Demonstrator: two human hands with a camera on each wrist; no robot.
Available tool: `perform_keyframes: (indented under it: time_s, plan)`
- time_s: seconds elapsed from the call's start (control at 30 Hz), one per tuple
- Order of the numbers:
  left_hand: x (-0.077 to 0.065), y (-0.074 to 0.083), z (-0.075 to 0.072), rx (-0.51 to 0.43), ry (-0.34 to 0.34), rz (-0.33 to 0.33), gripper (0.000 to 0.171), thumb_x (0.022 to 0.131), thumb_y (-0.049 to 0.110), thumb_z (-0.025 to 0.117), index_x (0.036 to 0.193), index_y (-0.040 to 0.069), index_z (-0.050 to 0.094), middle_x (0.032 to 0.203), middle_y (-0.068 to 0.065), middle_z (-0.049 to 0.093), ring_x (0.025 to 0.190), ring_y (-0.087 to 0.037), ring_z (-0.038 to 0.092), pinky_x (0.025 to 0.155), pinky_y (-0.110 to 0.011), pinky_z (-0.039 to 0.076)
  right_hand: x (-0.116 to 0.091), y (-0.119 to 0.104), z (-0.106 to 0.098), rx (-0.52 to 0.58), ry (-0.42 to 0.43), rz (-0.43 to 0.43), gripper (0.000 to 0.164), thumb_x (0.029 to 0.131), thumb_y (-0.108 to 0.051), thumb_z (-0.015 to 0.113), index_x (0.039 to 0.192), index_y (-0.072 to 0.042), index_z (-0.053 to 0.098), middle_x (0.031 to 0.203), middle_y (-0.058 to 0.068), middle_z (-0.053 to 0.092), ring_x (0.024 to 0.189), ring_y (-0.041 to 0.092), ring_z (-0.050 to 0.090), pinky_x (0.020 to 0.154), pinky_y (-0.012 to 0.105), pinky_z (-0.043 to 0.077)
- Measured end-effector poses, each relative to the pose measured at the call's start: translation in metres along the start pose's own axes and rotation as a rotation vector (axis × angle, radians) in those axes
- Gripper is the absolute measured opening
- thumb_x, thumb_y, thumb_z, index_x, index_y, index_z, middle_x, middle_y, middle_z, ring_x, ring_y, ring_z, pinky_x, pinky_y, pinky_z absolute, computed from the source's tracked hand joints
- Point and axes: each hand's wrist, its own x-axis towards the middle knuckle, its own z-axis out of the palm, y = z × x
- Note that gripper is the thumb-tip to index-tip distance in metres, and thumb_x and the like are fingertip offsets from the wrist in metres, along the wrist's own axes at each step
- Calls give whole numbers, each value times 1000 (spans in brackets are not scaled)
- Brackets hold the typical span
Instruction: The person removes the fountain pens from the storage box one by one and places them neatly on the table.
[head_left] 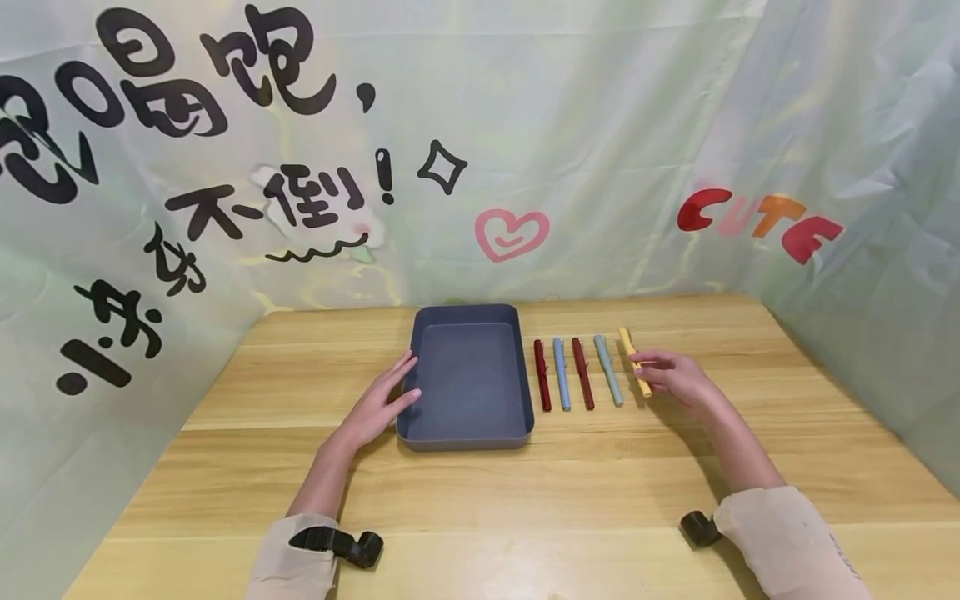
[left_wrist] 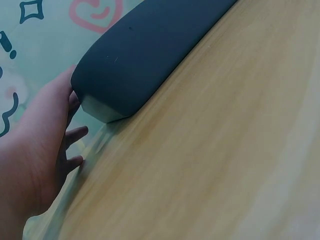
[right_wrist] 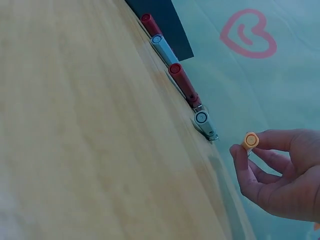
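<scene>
My right hand (head_left: 678, 377) pinches a yellow pen (head_left: 626, 340) between thumb and fingers, at the right end of a row of pens. In the right wrist view the yellow pen (right_wrist: 251, 140) shows end-on, held just off the tabletop. Beside it lie a pale green pen (head_left: 609, 371), a dark red pen (head_left: 582, 373), a light blue pen (head_left: 562, 374) and another dark red pen (head_left: 542, 375). My left hand (head_left: 375, 408) rests against the left side of a dark grey rectangular tray (head_left: 465, 444), fingers spread and fairly straight, with fingertips at its rim.
A light wooden table (head_left: 585, 500) carries everything. Behind it and along both sides hangs a pale green cloth (head_left: 615, 125) printed with black characters, a pink heart and coloured letters. Each sleeve has a black wrist mount, as at the left cuff (head_left: 337, 543).
</scene>
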Motion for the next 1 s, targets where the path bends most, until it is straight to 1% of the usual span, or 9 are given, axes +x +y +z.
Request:
perform_keyframes:
  time_s: [0.23, 0.4, 0.53, 0.67, 0.87, 1.0]
  plan:
    - [2, 0, -1, -4, 3, 10, 63, 94, 42, 50, 146, 15, 28, 151, 7, 14, 136, -24, 13, 103, -56, 14, 3, 4, -1, 48, -3, 18, 49, 94, -12, 53, 130, 17, 37, 128, 31, 41, 94, 8, 54, 77, 21, 47]
    - [2, 1, -1, -10, 5, 14, 62, 94, 41, 50, 146, 15, 28, 151, 5, 14, 136, -25, 13, 103, -57, 14, 6, 8, 0, 46, 0, 7, 47, 93, -9, 53, 128, 17, 38, 130, 33, 38, 89, 3, 54, 75, 23, 49]
    - [1, 0, 0, -9, 1, 24, 62, 94, 41, 50, 146, 14, 28, 151, 3, 14, 136, -25, 13, 103, -57, 14, 5, 12, 3, 23, 9, 21, 46, 93, -11, 54, 128, 16, 40, 133, 32, 36, 92, 4, 53, 77, 23, 47]
    - [0, -2, 0, -10, -5, 28, 62, 94, 40, 50, 146, 14, 28, 152, 2, 14, 136, -25, 13, 103, -56, 14, 6, 13, 4, 11, 25, 40, 47, 93, -13, 55, 128, 14, 41, 130, 30, 41, 91, 3, 53, 78, 22, 47]
    - [-1, -1, -1, -25, 0, 19, 62, 94, 40, 50, 146, 14, 28, 151, 4, 14, 136, -25, 13, 103, -57, 14, 6, 11, 7, -28, 57, 42, 46, 90, -13, 59, 126, 13, 45, 115, 22, 57, 82, 4, 56, 71, 21, 48]
    - [-1, 0, 0, -22, -1, 15, 62, 94, 40, 50, 146, 14, 28, 151, 5, 14, 136, -24, 13, 103, -56, 14, 5, 10, 7, -58, 67, 52, 46, 90, -12, 60, 125, 12, 46, 111, 19, 60, 81, 5, 57, 68, 22, 48]
